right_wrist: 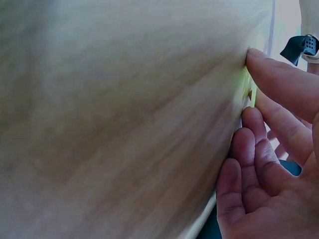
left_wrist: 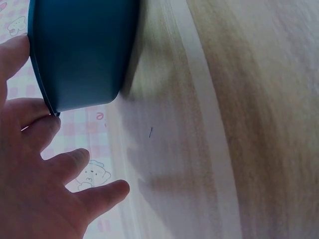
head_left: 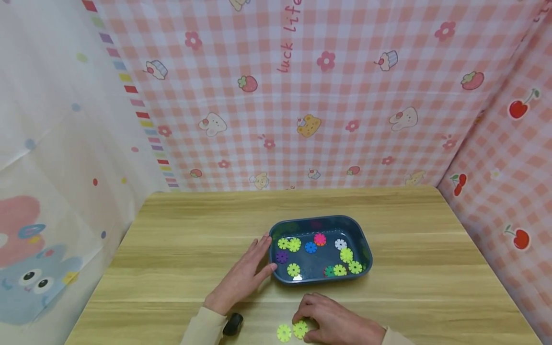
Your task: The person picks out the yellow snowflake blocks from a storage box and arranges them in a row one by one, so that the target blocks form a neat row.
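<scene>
My left hand (head_left: 242, 276) rests against the left end of a dark blue tray (head_left: 321, 280), its thumb and fingertips touching the rim with the fingers spread. In the left wrist view, the tray's outer wall (left_wrist: 84, 55) shows beside those fingers. At the table's near side my right hand (head_left: 334, 318) pinches a yellow-green snowflake disc (head_left: 300, 329) between thumb and fingers. Just left of it lies another yellow-green snowflake disc (head_left: 283, 332), flat on the table. Only a thin edge of the pinched disc (right_wrist: 253, 96) shows in the right wrist view.
Inside the tray lie several snowflake discs, among them a blue disc (head_left: 310, 247), a purple disc (head_left: 282, 257) and a white disc (head_left: 340, 244). The wood-grain table (head_left: 189, 239) is bordered by a checked cloth (head_left: 267, 105) behind. A black band sits at the left wrist.
</scene>
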Available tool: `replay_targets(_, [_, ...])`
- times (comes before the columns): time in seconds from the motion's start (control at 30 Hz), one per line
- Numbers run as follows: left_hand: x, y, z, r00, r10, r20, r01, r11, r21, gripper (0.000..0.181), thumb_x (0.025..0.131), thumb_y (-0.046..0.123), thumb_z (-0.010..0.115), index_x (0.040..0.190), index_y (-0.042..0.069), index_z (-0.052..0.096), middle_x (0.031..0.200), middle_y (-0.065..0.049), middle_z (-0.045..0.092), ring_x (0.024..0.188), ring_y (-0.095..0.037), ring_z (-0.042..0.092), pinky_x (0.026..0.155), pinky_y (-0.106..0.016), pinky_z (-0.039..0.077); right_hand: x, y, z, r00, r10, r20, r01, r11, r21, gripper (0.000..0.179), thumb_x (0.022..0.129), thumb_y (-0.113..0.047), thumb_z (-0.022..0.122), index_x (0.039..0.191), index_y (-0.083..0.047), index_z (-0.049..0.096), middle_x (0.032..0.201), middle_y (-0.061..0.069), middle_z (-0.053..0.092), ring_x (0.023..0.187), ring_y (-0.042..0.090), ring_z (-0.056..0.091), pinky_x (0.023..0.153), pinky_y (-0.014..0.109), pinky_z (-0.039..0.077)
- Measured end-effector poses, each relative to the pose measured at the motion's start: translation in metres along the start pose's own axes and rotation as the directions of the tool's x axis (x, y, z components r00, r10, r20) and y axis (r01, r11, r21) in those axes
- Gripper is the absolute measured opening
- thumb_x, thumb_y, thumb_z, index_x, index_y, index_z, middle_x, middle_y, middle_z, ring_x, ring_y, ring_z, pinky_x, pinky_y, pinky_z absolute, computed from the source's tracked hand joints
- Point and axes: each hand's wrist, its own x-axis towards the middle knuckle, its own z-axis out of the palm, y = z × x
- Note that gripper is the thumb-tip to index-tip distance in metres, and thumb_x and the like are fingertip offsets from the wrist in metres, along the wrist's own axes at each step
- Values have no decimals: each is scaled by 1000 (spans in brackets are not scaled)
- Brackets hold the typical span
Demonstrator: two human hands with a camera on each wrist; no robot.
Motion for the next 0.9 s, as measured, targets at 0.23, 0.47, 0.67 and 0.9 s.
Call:
replay_targets(0.23, [3,-1,-1,1000,-3,-2,3,1000,-4,72,107,46,52,167,18,23,173,4,15,158,-30,16,124,-54,24,0,1,-3,1000,-14,5,14,1000,-4,30,92,-33,80,121,-28,74,110,-21,57,98,-3,49,89,24,51])
replay_targets(0.47, [2,-1,2,1000,6,-3,-6,1000,-8,71,108,45,53,166,17,24,173,0,17,158,-34,16,123,-58,24,-7,-3,-9,999,-32,4,32,995,92,31,97,-37,74,126,-27,72,113,-20,61,100,0,53,88,23,52])
replay_targets(0.67, [1,-1,2,1000,0,-2,0,1000,4,71,108,46,52,166,18,24,173,2,16,158,-33,16,123,-58,25,-12,-17,-29,993,-59,-107,73,990,125,24,100,-29,72,123,-23,74,114,-15,68,99,3,61,90,26,56])
replay_targets(0.9, [1,0,1,1000,6,-2,-6,1000,9,71,108,47,51,166,17,24,173,3,15,158,-32,16,123,-56,25,-1,-15,-47,886,-211,-412,234,972,4,19,97,-15,75,114,-22,76,108,-11,72,97,5,66,84,31,60])
